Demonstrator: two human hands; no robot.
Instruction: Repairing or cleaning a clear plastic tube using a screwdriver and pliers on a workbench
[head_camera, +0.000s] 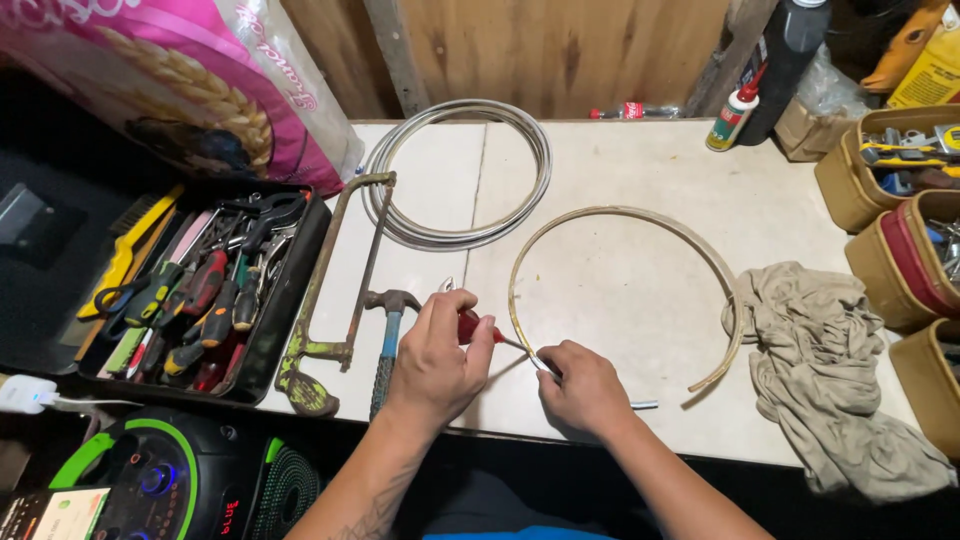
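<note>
Left hand closed around a red-handled tool, likely pliers or a cutter; the metal tips poke out above the knuckles, the handle end shows toward the right. Right hand pinches one end of a brass-coloured open hoop, fingers closed on the strip where it touches the white tabletop near the front edge. A short pale metal piece lies just right of that hand.

All places relative to the hoop:
- It lies flat, gap facing the front edge; its other end sits at front right, beside a crumpled beige cloth.
- Behind and left: a coil of grey tubing, near but apart.
- Left: a hammer with blue grip, just beside the left hand; further left a rusty hacksaw frame.
- Far left: a black tray of screwdrivers and pliers.
- Behind right: a small glue bottle with red cap.
- Far right: tan bins of tools.
</note>
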